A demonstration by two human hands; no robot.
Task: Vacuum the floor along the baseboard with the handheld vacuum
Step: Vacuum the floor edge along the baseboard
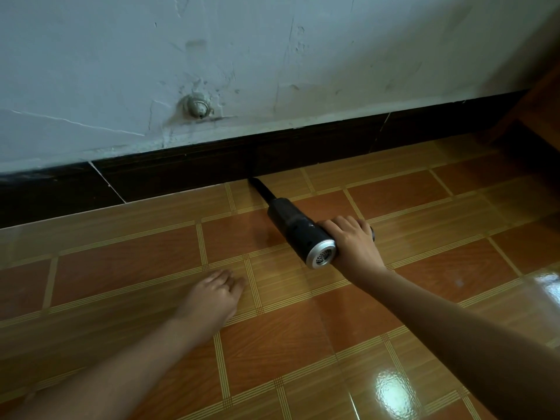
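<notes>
A bare left hand (212,294) rests flat, fingers relaxed, on the glossy orange tiled floor (121,268). The right hand (353,241) grips a black cylindrical handheld vacuum (291,224), its nozzle tip (253,181) at the dark baseboard (181,172)'s foot.

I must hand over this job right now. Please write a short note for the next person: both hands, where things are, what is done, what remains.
Right hand grips the vacuum by its handle.
Left hand rests on the floor, holding nothing.
The nozzle tip is at the foot of the baseboard.
Done: the frame does not show which stretch is already clean.
Left: probably run the nozzle along the whole baseboard.
</notes>
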